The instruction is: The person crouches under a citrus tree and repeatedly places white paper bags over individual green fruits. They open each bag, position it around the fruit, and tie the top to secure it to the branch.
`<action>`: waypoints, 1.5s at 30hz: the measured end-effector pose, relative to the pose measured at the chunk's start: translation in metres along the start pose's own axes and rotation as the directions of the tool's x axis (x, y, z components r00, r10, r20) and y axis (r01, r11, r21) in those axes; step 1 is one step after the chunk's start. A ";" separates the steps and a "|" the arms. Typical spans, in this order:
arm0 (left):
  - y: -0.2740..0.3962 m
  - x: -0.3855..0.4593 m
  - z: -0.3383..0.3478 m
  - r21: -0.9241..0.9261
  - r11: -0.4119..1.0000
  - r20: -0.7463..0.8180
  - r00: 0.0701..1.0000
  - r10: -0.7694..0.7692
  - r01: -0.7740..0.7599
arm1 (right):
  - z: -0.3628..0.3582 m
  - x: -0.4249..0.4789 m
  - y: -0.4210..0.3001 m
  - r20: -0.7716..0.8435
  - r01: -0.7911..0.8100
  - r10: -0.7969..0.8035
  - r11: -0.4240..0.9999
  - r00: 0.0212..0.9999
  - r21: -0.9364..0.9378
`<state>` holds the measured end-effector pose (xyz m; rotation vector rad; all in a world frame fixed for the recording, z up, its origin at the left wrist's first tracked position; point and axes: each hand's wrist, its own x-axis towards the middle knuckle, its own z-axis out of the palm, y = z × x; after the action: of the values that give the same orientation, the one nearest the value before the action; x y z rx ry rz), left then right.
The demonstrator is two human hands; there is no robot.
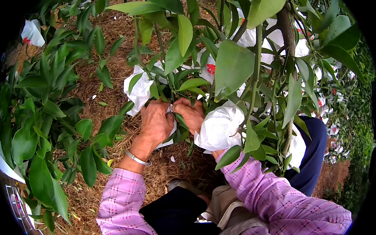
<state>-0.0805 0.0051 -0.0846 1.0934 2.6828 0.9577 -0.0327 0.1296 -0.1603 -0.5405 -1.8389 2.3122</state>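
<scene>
Both of my hands meet among the leaves near the middle of the view. My left hand (pixel 158 120), with a bracelet (pixel 138 159) at its wrist, has its thumb and fingers closed on a white paper piece (pixel 170 134) that hangs below them. Close beside it, my right hand (pixel 189 114) has bent fingers at the top of the same white paper; leaves hide part of its grip. A white paper-wrapped bundle (pixel 139 89) hangs just above my left hand. Another white paper bundle (pixel 223 127) hangs in front of my right wrist. What the papers enclose is hidden.
A leafy branch (pixel 256 73) hangs close in front on the right, beside a woody stem (pixel 287 34). More white wrapped bundles hang at the upper right. Dense foliage (pixel 52 107) stands at left over straw-covered ground (pixel 84 204). A metal rack (pixel 17 203) shows at the lower left.
</scene>
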 end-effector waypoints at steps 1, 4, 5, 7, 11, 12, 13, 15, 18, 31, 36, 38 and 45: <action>0.002 0.000 0.001 0.026 1.000 -0.036 0.999 0.019 -0.018 | -0.001 0.002 0.004 -0.019 0.001 -0.001 1.000 1.000 0.004; -0.010 -0.002 0.008 -0.013 0.999 -0.069 0.997 0.044 -0.045 | -0.001 0.005 0.017 -0.022 -0.022 0.022 1.000 1.000 0.010; -0.013 -0.004 0.008 -0.027 0.998 -0.074 0.996 0.046 -0.048 | -0.001 0.006 0.021 -0.044 -0.061 0.062 0.998 0.997 0.011; -0.014 -0.006 0.009 -0.067 0.996 -0.083 0.995 0.048 -0.054 | -0.007 0.007 0.018 0.087 0.054 -0.049 0.997 0.995 -0.051; -0.012 -0.007 0.009 -0.194 0.979 -0.041 0.997 -0.067 0.058 | -0.002 -0.010 -0.011 0.079 -0.008 0.001 0.996 0.997 0.094; -0.011 -0.009 0.009 -0.184 0.983 -0.075 0.997 -0.033 0.018 | 0.001 -0.011 -0.016 0.032 -0.042 0.042 0.999 0.999 0.027; -0.011 -0.009 0.012 -0.170 0.985 -0.120 0.993 -0.021 0.000 | 0.003 -0.010 -0.018 -0.022 -0.078 0.078 0.996 0.997 -0.039; -0.008 -0.008 0.020 -0.143 0.989 -0.212 0.977 0.001 -0.032 | 0.003 0.005 0.008 0.014 0.116 -0.129 0.928 0.991 0.353; -0.005 -0.006 0.020 -0.180 0.982 -0.252 0.968 0.004 -0.051 | -0.002 0.013 0.009 0.097 0.124 -0.187 0.883 0.978 0.452; -0.017 0.001 0.024 0.073 0.997 -0.349 0.935 0.058 -0.035 | 0.019 0.023 0.027 0.023 0.232 -0.236 0.966 0.971 0.114; -0.025 0.011 0.025 -0.660 0.685 -0.189 0.815 -0.547 0.307 | 0.024 0.022 0.059 -0.048 0.155 -0.148 0.960 0.988 0.234; -0.024 0.011 0.025 -0.886 0.334 -0.007 0.710 -0.704 0.321 | 0.022 0.024 0.069 -0.050 0.157 -0.153 0.982 0.987 0.105; -0.061 0.000 0.030 -0.944 -0.031 0.268 0.710 -0.651 0.328 | 0.016 0.014 0.045 0.121 -0.054 0.022 0.962 0.992 0.267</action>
<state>-0.1077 -0.0125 -0.1443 -0.3757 1.4674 2.1527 -0.0468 0.1084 -0.2030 -0.4122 -1.5302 2.6146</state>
